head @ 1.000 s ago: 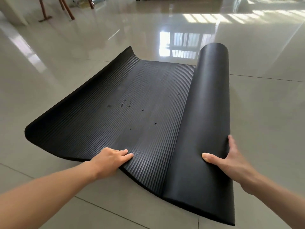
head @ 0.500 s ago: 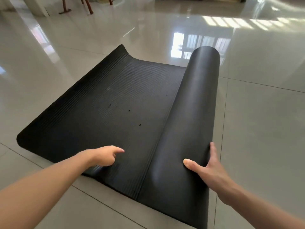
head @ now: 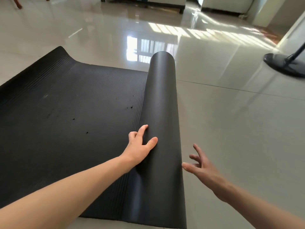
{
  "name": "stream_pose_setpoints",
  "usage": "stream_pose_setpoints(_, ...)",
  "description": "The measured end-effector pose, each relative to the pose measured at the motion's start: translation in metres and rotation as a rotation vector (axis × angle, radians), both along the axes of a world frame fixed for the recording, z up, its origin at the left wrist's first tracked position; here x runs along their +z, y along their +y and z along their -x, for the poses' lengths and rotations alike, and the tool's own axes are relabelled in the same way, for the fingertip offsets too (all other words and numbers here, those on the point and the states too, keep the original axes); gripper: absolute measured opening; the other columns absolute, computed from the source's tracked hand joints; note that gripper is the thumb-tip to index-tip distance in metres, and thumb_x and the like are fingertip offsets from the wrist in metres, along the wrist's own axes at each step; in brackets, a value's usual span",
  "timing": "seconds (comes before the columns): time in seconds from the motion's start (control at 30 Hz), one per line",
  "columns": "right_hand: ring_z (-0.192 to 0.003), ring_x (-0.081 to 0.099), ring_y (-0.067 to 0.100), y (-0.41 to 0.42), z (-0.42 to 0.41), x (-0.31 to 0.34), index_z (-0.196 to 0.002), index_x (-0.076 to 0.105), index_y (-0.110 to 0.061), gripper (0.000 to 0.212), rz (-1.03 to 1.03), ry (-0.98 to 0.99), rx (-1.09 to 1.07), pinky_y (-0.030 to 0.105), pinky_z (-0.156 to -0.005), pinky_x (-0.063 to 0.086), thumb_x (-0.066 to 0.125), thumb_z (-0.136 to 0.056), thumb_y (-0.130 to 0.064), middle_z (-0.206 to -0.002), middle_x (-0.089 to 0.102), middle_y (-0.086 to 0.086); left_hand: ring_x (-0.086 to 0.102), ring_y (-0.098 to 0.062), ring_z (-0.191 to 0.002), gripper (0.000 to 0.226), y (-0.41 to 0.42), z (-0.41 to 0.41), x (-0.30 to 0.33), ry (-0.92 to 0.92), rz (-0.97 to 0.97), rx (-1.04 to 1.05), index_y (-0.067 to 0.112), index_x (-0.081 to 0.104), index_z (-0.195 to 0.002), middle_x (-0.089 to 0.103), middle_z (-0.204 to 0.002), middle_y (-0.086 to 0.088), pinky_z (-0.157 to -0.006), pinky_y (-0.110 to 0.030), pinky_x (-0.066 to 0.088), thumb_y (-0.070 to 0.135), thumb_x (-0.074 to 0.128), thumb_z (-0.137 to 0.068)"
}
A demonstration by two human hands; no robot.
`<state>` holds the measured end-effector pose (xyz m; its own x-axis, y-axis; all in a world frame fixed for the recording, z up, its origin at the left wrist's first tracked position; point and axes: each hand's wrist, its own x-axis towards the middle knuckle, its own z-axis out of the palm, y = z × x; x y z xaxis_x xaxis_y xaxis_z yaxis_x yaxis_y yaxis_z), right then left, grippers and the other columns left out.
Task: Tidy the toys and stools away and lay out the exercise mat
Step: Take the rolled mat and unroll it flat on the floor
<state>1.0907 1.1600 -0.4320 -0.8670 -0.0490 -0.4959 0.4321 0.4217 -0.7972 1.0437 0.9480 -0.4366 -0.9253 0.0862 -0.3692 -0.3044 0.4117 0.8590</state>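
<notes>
A black ribbed exercise mat (head: 74,113) lies partly unrolled on the glossy tiled floor (head: 239,129), its remaining roll (head: 162,104) standing along the right edge of the flat part. The left hand (head: 140,144) rests on the near side of the roll with fingers spread and straight, pressing rather than gripping; the right hand (head: 200,164) hovers just beside the roll over bare tile, fingers splayed and holding nothing. The far-left end of the mat curls upward. The likely risk is a skewed unroll — a push from one hand near this end could send the roll off at an angle — and on so slick a floor the whole mat may slide instead of unrolling. A fan base (head: 283,65) stands to the right, possibly in the roll's way.
</notes>
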Motion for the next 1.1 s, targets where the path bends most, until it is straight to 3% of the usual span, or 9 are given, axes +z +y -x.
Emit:
stream_pose_setpoints(0.17, -0.122, 0.039, 0.004, 0.034, -0.003, 0.007, -0.146, 0.02, -0.03, 0.074, -0.199, 0.279, -0.03, 0.026, -0.105, 0.032, 0.063, -0.086, -0.033, -0.146, 0.035, -0.006, 0.031, -0.013, -0.127, 0.054, 0.065, -0.004, 0.003, 0.246, 0.135, -0.31, 0.029, 0.035, -0.14, 0.032, -0.139, 0.007, -0.104, -0.019, 0.023, 0.013, 0.051, -0.091)
stream_pose_setpoints(0.27, -0.139, 0.02, 0.006, 0.04, -0.009, 0.004, -0.145, 0.023, -0.032, 0.081, -0.317, 0.366, 0.08, 0.024, -0.113, 0.018, 0.054, -0.076, -0.061, -0.153, 0.023, -0.007, 0.041, -0.005, -0.127, 0.056, 0.109, -0.003, 0.012, 0.203, -0.087, -0.377, 0.026, 0.038, -0.138, 0.045, -0.134, 0.007, -0.102, -0.017, 0.03, -0.003, 0.042, -0.091)
stream_pose_setpoints(0.37, -0.145, -0.002, 0.013, 0.061, -0.014, -0.005, -0.144, 0.014, -0.045, 0.092, -0.392, 0.276, 0.111, 0.034, -0.118, 0.009, 0.046, -0.063, -0.075, -0.157, -0.002, -0.008, 0.054, -0.011, -0.116, 0.051, 0.149, 0.003, 0.02, 0.183, -0.244, -0.218, 0.02, 0.046, -0.132, 0.047, -0.128, 0.001, -0.096, -0.023, 0.045, -0.007, 0.036, -0.089)
stream_pose_setpoints(0.5, -0.142, 0.009, 0.004, 0.111, -0.013, -0.007, -0.14, 0.022, -0.048, 0.067, -0.27, 0.229, 0.082, 0.022, -0.112, 0.012, 0.06, -0.085, -0.044, -0.155, 0.005, -0.013, 0.042, -0.018, -0.124, 0.048, 0.183, 0.006, 0.01, 0.279, -0.026, 0.051, 0.015, 0.042, -0.134, 0.031, -0.134, -0.001, -0.106, -0.034, 0.037, -0.001, 0.042, -0.088)
stream_pose_setpoints(0.6, -0.14, 0.021, 0.004, 0.137, -0.015, -0.006, -0.138, 0.027, -0.046, 0.061, -0.157, 0.196, 0.058, 0.024, -0.115, 0.018, 0.06, -0.088, -0.035, -0.151, 0.022, -0.012, 0.028, -0.024, -0.135, 0.061, 0.198, 0.002, 0.002, 0.0, -0.008, 0.127, 0.021, 0.02, -0.146, 0.013, -0.152, -0.005, -0.108, -0.039, 0.028, 0.023, 0.049, -0.091)
stream_pose_setpoints(0.67, -0.135, 0.034, 0.008, 0.155, -0.017, -0.005, -0.14, 0.03, -0.04, 0.059, -0.134, 0.136, 0.032, 0.027, -0.113, 0.027, 0.058, -0.089, -0.031, -0.146, 0.033, -0.012, 0.035, -0.024, -0.131, 0.069, 0.207, -0.001, -0.001, -0.164, -0.176, 0.092, 0.03, 0.012, -0.147, 0.016, -0.151, -0.003, -0.103, -0.036, 0.033, 0.034, 0.052, -0.09)
stream_pose_setpoints(0.83, -0.127, 0.044, 0.013, 0.192, -0.013, 0.006, -0.139, 0.04, -0.027, 0.049, -0.436, 0.219, -0.073, 0.022, -0.101, 0.031, 0.053, -0.092, -0.026, -0.144, 0.042, -0.004, 0.026, -0.01, -0.137, 0.068, 0.225, -0.005, -0.006, 0.013, -0.179, -0.215, 0.033, 0.027, -0.144, 0.013, -0.154, 0.008, -0.099, -0.02, 0.029, 0.015, 0.059, -0.086)
stream_pose_setpoints(0.97, -0.144, 0.016, 0.015, 0.189, -0.002, 0.001, -0.147, 0.019, -0.03, 0.081, -0.518, 0.211, -0.081, 0.032, -0.115, 0.018, 0.061, -0.081, -0.05, -0.156, 0.017, 0.002, 0.025, -0.012, -0.141, 0.068, 0.248, -0.007, -0.007, 0.101, -0.115, -0.528, 0.027, 0.036, -0.141, 0.027, -0.153, 0.008, -0.115, -0.034, 0.027, -0.001, 0.052, -0.081)
stream_pose_setpoints(1.1, -0.145, 0.01, 0.026, 0.206, 0.005, -0.009, -0.147, -0.004, -0.039, 0.111, -0.589, 0.022, -0.057, 0.041, -0.116, 0.016, 0.069, -0.067, -0.061, -0.158, 0.002, 0.01, 0.044, -0.011, -0.125, 0.057, 0.265, -0.025, -0.01, 0.291, -0.029, -0.592, 0.018, 0.041, -0.137, 0.046, -0.136, 0.004, -0.105, -0.022, 0.035, 0.001, 0.049, -0.083)
